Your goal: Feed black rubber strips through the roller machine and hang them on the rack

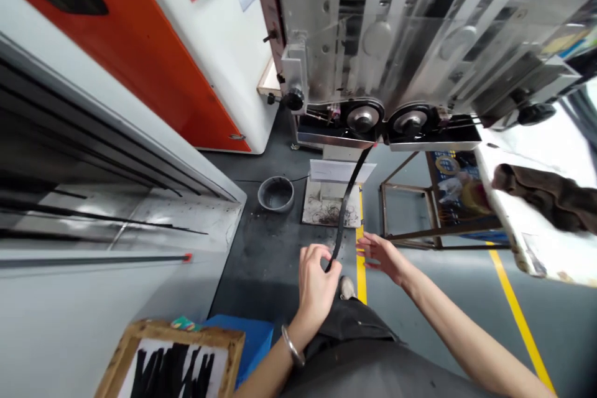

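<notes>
At the twin rollers (387, 118): black strip (347, 205) gripped in the left hand (318, 280)

Left hand clenched, fingers curled around the lower end of the strip; metal bangle (292, 346) on the wrist. Right hand (380, 256) released, fingers spread, just beside the strip but not touching it. The strip runs in a long, slightly curved line from below the rollers down to the left hand. A firm hold low on the strip, with the free hand close by, appears best for steadying so flexible a length and keeping it from twisting.

Directly below the hands: yellow floor line (360, 267) and the toe of a pale shoe (346, 288). Farther out on the dark grey floor: white paper sheet (342, 171), card scattered with dark scraps (329, 210) and, to its left, grey bowl (276, 193). Far side: metal machine (382, 31) with clear guards, carrying the rollers. Left: white desk (140, 217) bearing long black rods (93, 224), and orange-and-white cabinet door (135, 56) beyond it. Near left: wooden frame (172, 329) holding black strips, beside blue box (249, 339). Right: white desk (527, 249) with brown cloth (543, 196), and metal stand (405, 199) before a printed poster (459, 196).
</notes>
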Demonstrator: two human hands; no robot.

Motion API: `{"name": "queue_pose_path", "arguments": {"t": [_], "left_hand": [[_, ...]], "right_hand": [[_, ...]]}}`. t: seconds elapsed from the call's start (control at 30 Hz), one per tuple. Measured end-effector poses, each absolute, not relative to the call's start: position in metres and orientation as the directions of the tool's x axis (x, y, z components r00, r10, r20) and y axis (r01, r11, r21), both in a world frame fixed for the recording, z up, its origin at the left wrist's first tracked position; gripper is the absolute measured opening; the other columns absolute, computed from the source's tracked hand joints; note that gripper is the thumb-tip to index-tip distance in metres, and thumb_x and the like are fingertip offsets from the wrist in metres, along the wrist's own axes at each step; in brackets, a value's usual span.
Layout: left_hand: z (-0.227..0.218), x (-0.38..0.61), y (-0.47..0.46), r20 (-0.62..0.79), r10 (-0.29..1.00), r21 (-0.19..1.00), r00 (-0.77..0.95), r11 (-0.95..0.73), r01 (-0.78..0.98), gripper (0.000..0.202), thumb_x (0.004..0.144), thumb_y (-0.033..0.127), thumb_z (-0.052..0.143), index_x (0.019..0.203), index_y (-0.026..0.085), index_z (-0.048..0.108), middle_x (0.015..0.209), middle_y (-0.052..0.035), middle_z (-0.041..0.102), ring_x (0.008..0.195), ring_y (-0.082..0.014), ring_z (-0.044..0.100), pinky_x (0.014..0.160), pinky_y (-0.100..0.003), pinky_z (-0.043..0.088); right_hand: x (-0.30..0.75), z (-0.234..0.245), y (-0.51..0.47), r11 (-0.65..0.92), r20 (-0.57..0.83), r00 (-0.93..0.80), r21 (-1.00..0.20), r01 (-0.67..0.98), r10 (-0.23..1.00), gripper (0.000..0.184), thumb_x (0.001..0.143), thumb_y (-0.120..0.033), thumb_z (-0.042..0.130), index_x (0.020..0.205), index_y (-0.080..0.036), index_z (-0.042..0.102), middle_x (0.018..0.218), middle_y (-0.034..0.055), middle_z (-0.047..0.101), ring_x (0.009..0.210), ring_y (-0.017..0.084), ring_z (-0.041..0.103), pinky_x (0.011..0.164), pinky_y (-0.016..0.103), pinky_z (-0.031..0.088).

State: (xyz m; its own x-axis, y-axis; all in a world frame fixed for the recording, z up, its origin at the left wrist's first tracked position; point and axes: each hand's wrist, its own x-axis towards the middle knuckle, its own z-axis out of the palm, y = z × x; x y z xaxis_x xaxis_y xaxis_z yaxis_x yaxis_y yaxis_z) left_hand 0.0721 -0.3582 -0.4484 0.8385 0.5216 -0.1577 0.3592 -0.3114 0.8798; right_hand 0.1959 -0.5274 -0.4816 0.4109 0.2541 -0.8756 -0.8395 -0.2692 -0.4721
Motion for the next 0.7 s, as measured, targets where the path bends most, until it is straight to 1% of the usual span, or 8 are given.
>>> {"name": "queue_pose_path", "arguments": {"t": [0.07, 0.2, 0.3, 0.37, 0.47, 0.57, 0.63, 0.7], "left_hand": [[-0.442, 0.063, -0.368, -0.073, 0.558, 0.842, 0.827, -0.409, 0.351, 0.013, 0.074, 0.009, 0.054, 0.071, 0.020, 0.049, 0.093, -0.0051, 0.062, 0.098, -0.0226, 0.052, 0.089, -0.037, 0.042], [-0.433, 0.049, -0.392, -0.020, 0.613, 0.807, 0.790, -0.457, 0.375, 0.015, 0.075, 0.007, 0.056, 0.072, 0.021, 0.049, 0.095, -0.0052, 0.062, 0.100, -0.0225, 0.052, 0.090, -0.037, 0.044], [-0.430, 0.043, -0.411, -0.040, 0.640, 0.790, 0.767, -0.450, 0.416, 0.015, 0.074, 0.007, 0.056, 0.072, 0.021, 0.050, 0.096, -0.0057, 0.063, 0.101, -0.0226, 0.053, 0.090, -0.037, 0.044], [-0.429, 0.040, -0.422, -0.052, 0.661, 0.781, 0.748, -0.440, 0.443, 0.014, 0.074, 0.008, 0.056, 0.072, 0.021, 0.051, 0.096, -0.0059, 0.063, 0.101, -0.0228, 0.054, 0.090, -0.037, 0.044], [-0.429, 0.028, -0.432, -0.043, 0.704, 0.776, 0.709, -0.423, 0.467, 0.011, 0.074, 0.011, 0.054, 0.070, 0.021, 0.052, 0.095, -0.0062, 0.064, 0.100, -0.0236, 0.055, 0.089, -0.038, 0.045], [-0.438, 0.009, -0.434, -0.071, 0.737, 0.791, 0.673, -0.369, 0.487, 0.006, 0.073, 0.017, 0.053, 0.069, 0.021, 0.055, 0.088, -0.0060, 0.066, 0.093, -0.0248, 0.058, 0.084, -0.038, 0.047], [-0.451, -0.002, -0.429, -0.115, 0.757, 0.814, 0.643, -0.299, 0.498, 0.007, 0.072, 0.024, 0.054, 0.069, 0.022, 0.060, 0.079, -0.0046, 0.067, 0.082, -0.0244, 0.061, 0.078, -0.037, 0.050], [-0.464, -0.009, -0.420, -0.139, 0.798, 0.846, 0.586, -0.212, 0.490, 0.009, 0.070, 0.028, 0.057, 0.065, 0.023, 0.063, 0.075, -0.0042, 0.070, 0.076, -0.0249, 0.063, 0.073, -0.036, 0.052]], "right_hand": [[0.191, -0.487, -0.545, -0.304, -0.879, 0.411, -0.471, -0.829, 0.240, 0.042, 0.077, -0.056, 0.061, 0.102, -0.023, 0.065, 0.122, 0.0085, 0.064, 0.113, 0.022, 0.057, 0.085, 0.033, 0.043], [0.186, -0.487, -0.571, -0.393, -0.866, 0.424, -0.499, -0.773, 0.265, 0.045, 0.074, -0.056, 0.064, 0.103, -0.021, 0.065, 0.118, 0.0100, 0.067, 0.114, 0.024, 0.058, 0.090, 0.035, 0.041], [0.189, -0.481, -0.582, -0.445, -0.816, 0.472, -0.577, -0.684, 0.333, 0.046, 0.071, -0.055, 0.069, 0.100, -0.020, 0.066, 0.109, 0.0103, 0.070, 0.109, 0.026, 0.060, 0.090, 0.037, 0.041], [0.195, -0.476, -0.586, -0.448, -0.756, 0.540, -0.654, -0.609, 0.371, 0.044, 0.067, -0.054, 0.073, 0.095, -0.020, 0.067, 0.099, 0.0084, 0.071, 0.101, 0.025, 0.062, 0.087, 0.036, 0.041], [0.207, -0.468, -0.585, -0.383, -0.617, 0.654, -0.786, -0.485, 0.438, 0.040, 0.065, -0.057, 0.076, 0.071, -0.020, 0.063, 0.075, 0.0047, 0.067, 0.079, 0.022, 0.062, 0.080, 0.035, 0.043], [0.225, -0.455, -0.574, -0.285, -0.444, 0.727, -0.896, -0.341, 0.524, 0.050, 0.067, -0.067, 0.068, 0.055, -0.021, 0.054, 0.060, 0.0038, 0.059, 0.063, 0.020, 0.056, 0.070, 0.035, 0.045], [0.242, -0.445, -0.561, -0.217, -0.326, 0.774, -0.945, -0.245, 0.543, 0.050, 0.069, -0.069, 0.065, 0.058, -0.021, 0.055, 0.061, 0.0044, 0.059, 0.063, 0.020, 0.056, 0.065, 0.034, 0.045], [0.261, -0.435, -0.543, -0.137, -0.182, 0.836, -0.982, -0.129, 0.518, 0.044, 0.070, -0.065, 0.065, 0.069, -0.022, 0.059, 0.069, 0.0047, 0.062, 0.069, 0.022, 0.058, 0.065, 0.034, 0.046]]}}
